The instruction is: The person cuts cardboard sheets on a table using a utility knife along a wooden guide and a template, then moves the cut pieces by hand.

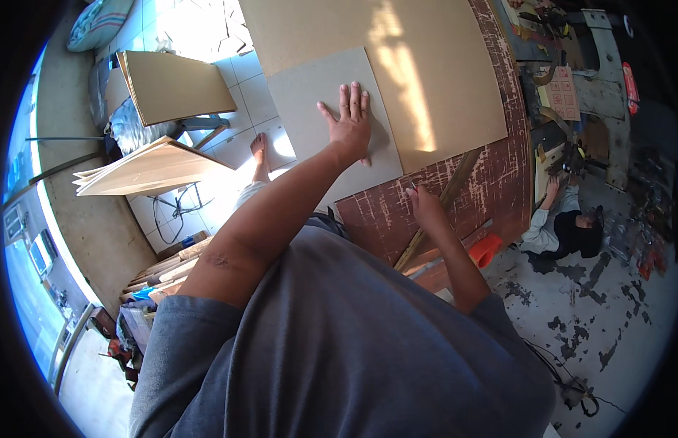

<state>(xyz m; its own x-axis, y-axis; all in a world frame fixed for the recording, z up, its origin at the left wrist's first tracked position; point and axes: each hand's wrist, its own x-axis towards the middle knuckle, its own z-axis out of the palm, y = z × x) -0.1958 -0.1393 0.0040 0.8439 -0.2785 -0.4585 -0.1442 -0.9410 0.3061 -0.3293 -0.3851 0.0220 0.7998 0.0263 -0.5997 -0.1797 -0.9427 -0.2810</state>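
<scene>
My left hand (346,125) lies flat with fingers spread on a greyish square sheet (302,91), pressing near its right side. The sheet rests over the corner of a larger brown board (456,87), and its left side reaches past that board. To the right of the sheet's near corner, my right hand (428,210) is closed around a small thin tool (414,187) with a red part; its kind is too small to tell. Both boards lie on a worn red-brown table (375,223). A long wooden strip (456,179) runs slantwise across the table beside my right hand.
Brown panels (178,86) and lighter thin sheets (160,168) stand at the left. Wood pieces (167,271) are stacked nearer me. An orange-red object (485,250) is by the table's near edge. At the right, another person (565,232) works at a cluttered bench.
</scene>
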